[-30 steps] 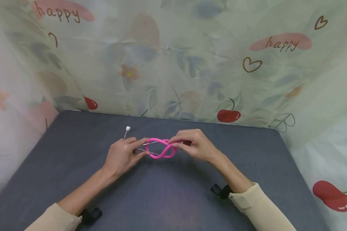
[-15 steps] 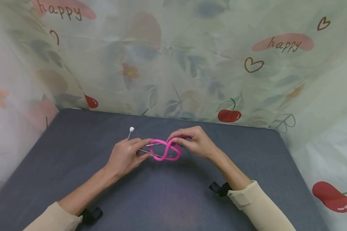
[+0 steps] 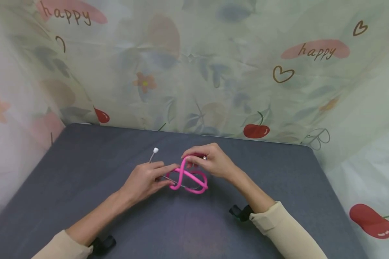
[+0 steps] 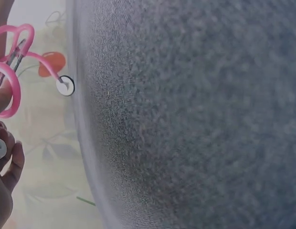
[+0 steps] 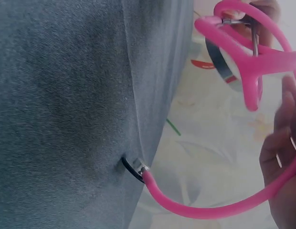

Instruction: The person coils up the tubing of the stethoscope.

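A pink-tubed stethoscope [image 3: 193, 176] is held above the table in the head view, its tubing looped into crossing coils. My left hand [image 3: 145, 178] grips the coils and the metal ear tubes at their left side. One white ear tip [image 3: 156, 150] sticks up behind that hand. My right hand [image 3: 213, 160] pinches a raised stretch of tubing between thumb and fingers at the top of the coils. In the left wrist view the white-faced chest piece [image 4: 66, 86] hangs at a tube end. Its silver stem and black rim show in the right wrist view.
A dark grey cloth-covered table [image 3: 188, 223] lies beneath both hands. Behind it hangs a pale printed curtain [image 3: 194, 97] with cherries, leaves and lettering, continuing along both sides. Black straps [image 3: 241, 213] sit near the sleeve cuffs.
My right hand has drawn a strand of tubing up and to the left across the coils. The left hand has shifted right and slightly down, and the coils now sit lower.
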`<state>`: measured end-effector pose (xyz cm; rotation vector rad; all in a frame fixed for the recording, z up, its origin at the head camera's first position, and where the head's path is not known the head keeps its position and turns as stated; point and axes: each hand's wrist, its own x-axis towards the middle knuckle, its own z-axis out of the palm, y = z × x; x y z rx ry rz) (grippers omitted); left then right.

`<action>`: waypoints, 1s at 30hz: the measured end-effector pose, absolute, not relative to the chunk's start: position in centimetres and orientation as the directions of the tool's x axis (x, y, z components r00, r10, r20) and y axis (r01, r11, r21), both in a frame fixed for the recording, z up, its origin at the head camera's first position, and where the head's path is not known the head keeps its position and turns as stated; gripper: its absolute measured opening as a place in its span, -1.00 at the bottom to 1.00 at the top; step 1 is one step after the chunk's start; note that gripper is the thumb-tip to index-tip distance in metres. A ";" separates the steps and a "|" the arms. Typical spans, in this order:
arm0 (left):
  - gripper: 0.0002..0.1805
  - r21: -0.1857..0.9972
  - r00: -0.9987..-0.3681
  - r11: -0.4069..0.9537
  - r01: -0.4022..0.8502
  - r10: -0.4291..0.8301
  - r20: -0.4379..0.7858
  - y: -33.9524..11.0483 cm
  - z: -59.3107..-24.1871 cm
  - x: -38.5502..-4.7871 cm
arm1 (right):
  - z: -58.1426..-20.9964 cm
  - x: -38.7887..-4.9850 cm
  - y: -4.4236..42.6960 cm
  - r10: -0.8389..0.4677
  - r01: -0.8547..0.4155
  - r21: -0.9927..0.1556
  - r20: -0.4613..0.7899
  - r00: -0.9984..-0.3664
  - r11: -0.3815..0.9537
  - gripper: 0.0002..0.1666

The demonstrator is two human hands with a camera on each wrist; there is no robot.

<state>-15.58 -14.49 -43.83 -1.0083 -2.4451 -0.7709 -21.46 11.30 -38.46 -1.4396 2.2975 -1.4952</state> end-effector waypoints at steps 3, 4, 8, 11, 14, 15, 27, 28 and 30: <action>-0.37 0.343 -0.664 0.583 0.736 0.526 0.531 -14.5 -43.7 -15.4 | -38.4 -21.7 11.2 -0.688 -0.698 -0.700 0.433 -0.583 0.151 -0.84; -0.36 0.345 -0.662 0.579 0.739 0.528 0.532 -14.6 -43.8 -15.4 | -38.4 -21.7 11.2 -0.679 -0.704 -0.691 0.439 -0.588 0.163 -0.84; -0.36 0.361 -0.655 0.554 0.750 0.545 0.524 -14.8 -43.9 -15.4 | -38.4 -21.9 11.3 -0.661 -0.697 -0.698 0.447 -0.604 0.165 -0.80; -0.35 0.396 -0.659 0.529 0.750 0.553 0.509 -14.9 -44.0 -15.3 | -38.2 -22.0 11.3 -0.662 -0.675 -0.719 0.427 -0.616 0.163 -0.78; -0.34 0.439 -0.671 0.508 0.741 0.550 0.497 -14.9 -43.9 -15.2 | -38.0 -22.0 11.2 -0.660 -0.652 -0.738 0.403 -0.634 0.176 -0.75; -0.33 0.449 -0.674 0.503 0.739 0.549 0.494 -14.9 -43.9 -15.2 | -37.9 -22.0 11.1 -0.655 -0.643 -0.745 0.398 -0.643 0.179 -0.75; -0.21 0.523 -0.663 0.414 0.745 0.544 0.514 -14.6 -43.3 -15.0 | -39.8 -23.4 11.0 -0.599 -0.660 -0.732 0.453 -0.660 0.173 -0.79; -0.21 0.522 -0.660 0.410 0.748 0.543 0.519 -14.6 -43.1 -15.0 | -39.9 -23.4 11.0 -0.603 -0.661 -0.731 0.453 -0.657 0.171 -0.78; -0.22 0.498 -0.650 0.420 0.759 0.541 0.534 -14.6 -42.9 -15.0 | -40.1 -23.6 11.0 -0.601 -0.659 -0.733 0.454 -0.658 0.168 -0.78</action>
